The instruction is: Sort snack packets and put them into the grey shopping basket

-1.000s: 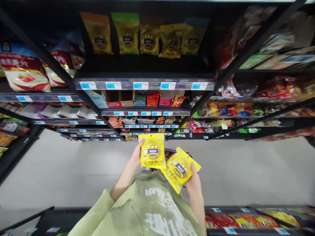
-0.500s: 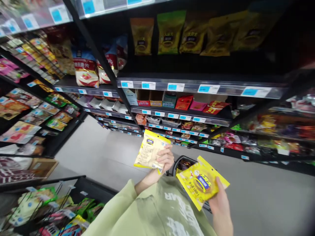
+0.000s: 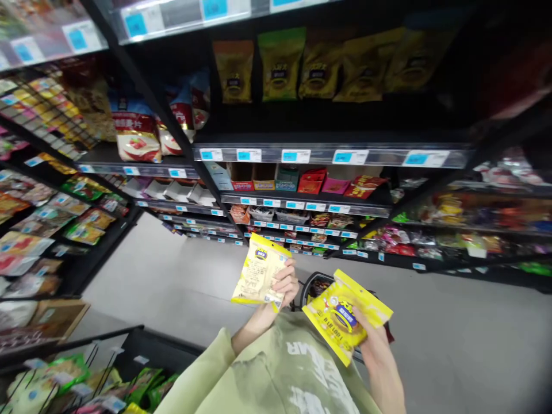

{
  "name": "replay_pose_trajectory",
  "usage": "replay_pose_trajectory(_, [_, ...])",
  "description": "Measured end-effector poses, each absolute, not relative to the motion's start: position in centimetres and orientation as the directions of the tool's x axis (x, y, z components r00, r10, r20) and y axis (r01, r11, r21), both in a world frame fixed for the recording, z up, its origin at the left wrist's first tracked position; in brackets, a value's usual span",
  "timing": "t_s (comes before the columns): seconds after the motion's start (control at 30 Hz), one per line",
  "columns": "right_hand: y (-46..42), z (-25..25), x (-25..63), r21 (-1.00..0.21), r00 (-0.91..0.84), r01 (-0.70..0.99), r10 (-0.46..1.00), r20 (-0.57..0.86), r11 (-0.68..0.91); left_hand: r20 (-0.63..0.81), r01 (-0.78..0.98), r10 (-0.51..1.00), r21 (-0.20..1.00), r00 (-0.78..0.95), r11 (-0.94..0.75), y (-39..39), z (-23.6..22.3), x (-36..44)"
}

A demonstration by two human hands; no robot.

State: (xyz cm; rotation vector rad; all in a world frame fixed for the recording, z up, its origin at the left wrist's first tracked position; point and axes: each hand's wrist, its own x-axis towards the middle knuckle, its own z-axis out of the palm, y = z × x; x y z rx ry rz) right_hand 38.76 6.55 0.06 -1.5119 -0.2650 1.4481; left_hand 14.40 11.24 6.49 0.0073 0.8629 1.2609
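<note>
My left hand (image 3: 285, 286) grips a yellow snack pouch (image 3: 257, 270) by its right edge, its pale printed back turned toward me. My right hand (image 3: 371, 339) holds a second yellow pouch (image 3: 340, 313) of the same kind, front side up and tilted, with my thumb lying across its face. Both pouches hover in front of my chest, above a dark shopping basket (image 3: 317, 284) standing on the floor. My sleeves and top are pale green.
Black store shelves (image 3: 328, 154) with blue price tags run ahead, holding hanging yellow and green pouches (image 3: 280, 66), boxes and sweets. More racks (image 3: 47, 218) stand at the left, and a wire bin of packets (image 3: 86, 379) sits at the lower left. Grey floor (image 3: 172, 282) lies between.
My left hand turned its pouch from front to back. My view swung left, and both pouches now sit a little lower and closer together.
</note>
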Motion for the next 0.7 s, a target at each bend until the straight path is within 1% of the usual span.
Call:
replay_pose_trajectory(0.07, [6.6,0.7,38.4,-0.765,0.282,-0.478,0.750,-0.598,-0.430,-0.467,-0.820,0.865,0.413,0.183,0.396,11.1,6.5,13.5])
replay_pose_trajectory(0.1, [6.7,1.2,38.2,-0.772,0.301,-0.495,0.755,-0.582,-0.398,-0.412,-0.806,0.878,0.418,0.244,0.420,11.1,6.3,13.1])
replay_pose_trajectory(0.17, [7.2,2.2,37.9,-0.785,0.356,-0.525,0.753,-0.554,-0.330,-0.332,-0.728,0.880,0.500,0.340,0.470,11.3,5.5,12.6])
replay_pose_trajectory(0.23, [7.8,3.3,37.9,-0.796,0.429,-0.541,0.726,-0.538,-0.271,-0.268,-0.662,0.877,0.578,0.397,0.477,11.5,4.5,12.7])
replay_pose_trajectory(0.3, [8.2,4.2,38.1,-0.794,0.490,-0.567,0.686,-0.539,-0.219,-0.239,-0.621,0.854,0.600,0.462,0.504,11.6,3.5,13.1])
replay_pose_trajectory(0.37, [8.5,5.0,38.4,-0.783,0.526,-0.600,0.655,-0.542,-0.165,-0.239,-0.611,0.843,0.598,0.482,0.519,11.5,3.0,13.8])
replay_pose_trajectory(0.5, [8.2,6.1,38.7,-0.780,0.555,-0.620,0.654,-0.514,-0.087,-0.237,-0.630,0.866,0.606,0.440,0.486,11.3,2.4,14.5])
replay_pose_trajectory(0.6, [7.9,6.5,38.7,-0.765,0.535,-0.640,0.669,-0.515,-0.077,-0.222,-0.646,0.860,0.581,0.461,0.496,11.9,1.4,14.4])
replay_pose_trajectory(0.67, [7.8,6.6,38.6,-0.755,0.522,-0.651,0.678,-0.517,-0.074,-0.250,-0.650,0.875,0.591,0.415,0.477,12.6,1.1,14.3])
replay_pose_trajectory(0.7, [7.7,6.5,38.6,-0.757,0.523,-0.650,0.682,-0.511,-0.069,-0.281,-0.632,0.880,0.614,0.384,0.472,13.0,1.4,14.4])
